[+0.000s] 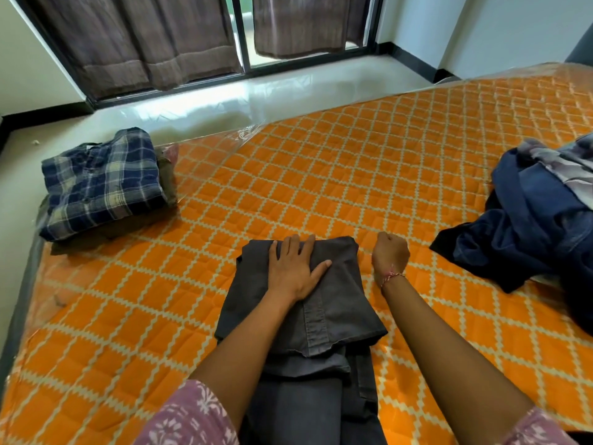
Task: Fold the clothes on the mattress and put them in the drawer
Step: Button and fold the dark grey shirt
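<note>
Now the left hand is pressing flat on the soft, limp dark grey folded shirt near the mattress's front edge; the right hand, seemingly fisted and empty, is hovering beside it; lifting calls for supporting both side edges.

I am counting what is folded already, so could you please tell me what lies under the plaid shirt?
A dark olive garment shows under the plaid shirt; anything more beneath is covered.

No readable text, label, brand or number appears anywhere.
</note>
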`<act>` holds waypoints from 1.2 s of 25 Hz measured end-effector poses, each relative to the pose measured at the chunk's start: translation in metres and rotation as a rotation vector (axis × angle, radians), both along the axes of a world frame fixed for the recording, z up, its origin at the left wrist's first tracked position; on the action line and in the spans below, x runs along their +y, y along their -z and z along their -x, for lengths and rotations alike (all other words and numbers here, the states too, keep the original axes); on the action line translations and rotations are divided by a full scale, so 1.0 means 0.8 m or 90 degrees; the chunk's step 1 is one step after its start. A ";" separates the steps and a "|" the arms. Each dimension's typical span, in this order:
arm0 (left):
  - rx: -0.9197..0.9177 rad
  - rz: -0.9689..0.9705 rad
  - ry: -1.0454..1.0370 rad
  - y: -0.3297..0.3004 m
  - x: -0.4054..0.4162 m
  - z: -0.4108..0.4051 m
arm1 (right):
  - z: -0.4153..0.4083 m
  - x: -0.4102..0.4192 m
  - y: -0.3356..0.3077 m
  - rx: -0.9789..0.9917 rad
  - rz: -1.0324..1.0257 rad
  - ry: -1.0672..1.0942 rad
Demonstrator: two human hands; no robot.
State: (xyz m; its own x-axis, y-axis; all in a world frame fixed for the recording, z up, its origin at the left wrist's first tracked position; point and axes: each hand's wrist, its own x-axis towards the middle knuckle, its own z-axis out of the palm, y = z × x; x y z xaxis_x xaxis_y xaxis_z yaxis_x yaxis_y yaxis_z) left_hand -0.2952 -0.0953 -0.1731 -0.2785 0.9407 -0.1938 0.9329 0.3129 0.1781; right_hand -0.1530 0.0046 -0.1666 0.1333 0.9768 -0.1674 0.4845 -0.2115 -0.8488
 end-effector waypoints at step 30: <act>-0.446 -0.083 -0.558 -0.040 -0.208 0.040 | -0.064 -0.173 -0.050 -0.060 0.298 -0.273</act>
